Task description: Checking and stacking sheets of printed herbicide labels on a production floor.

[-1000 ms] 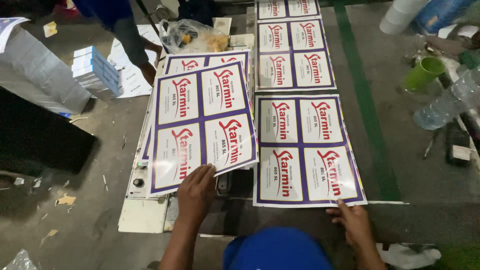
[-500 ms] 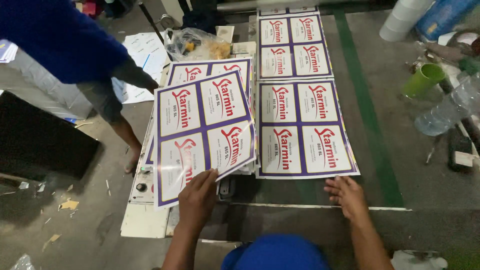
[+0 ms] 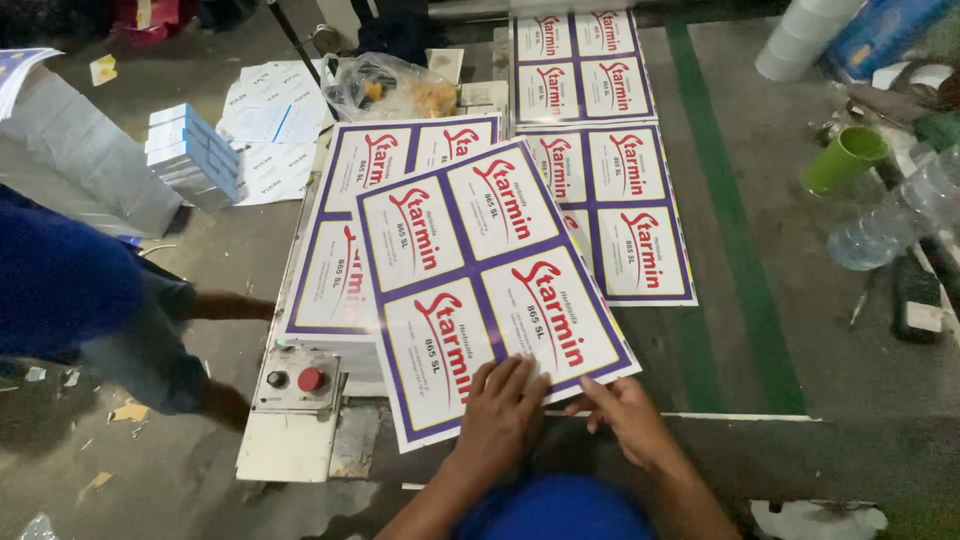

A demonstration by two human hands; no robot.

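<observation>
The near edge of the top label sheet (image 3: 490,285) was covered by the left hand (image 3: 503,412) and the right hand (image 3: 628,415), so the grip beneath could not be judged. The stacked sheets (image 3: 345,260) under it were largely hidden — only their left and far margins showed. The farthest sheet (image 3: 580,60) was cut off at the top edge. A bystander (image 3: 70,290) was cropped at the left edge, and the plastic bottle (image 3: 900,215) was blurred.

i count four label sheets: one (image 3: 490,290) under my two hands, left (image 3: 505,415) and right (image 3: 630,420), one (image 3: 345,240) beneath it, two more (image 3: 625,215) (image 3: 580,65) up the counter. one green cup (image 3: 843,160), one clear bottle (image 3: 895,215), two buttons (image 3: 297,379).
</observation>
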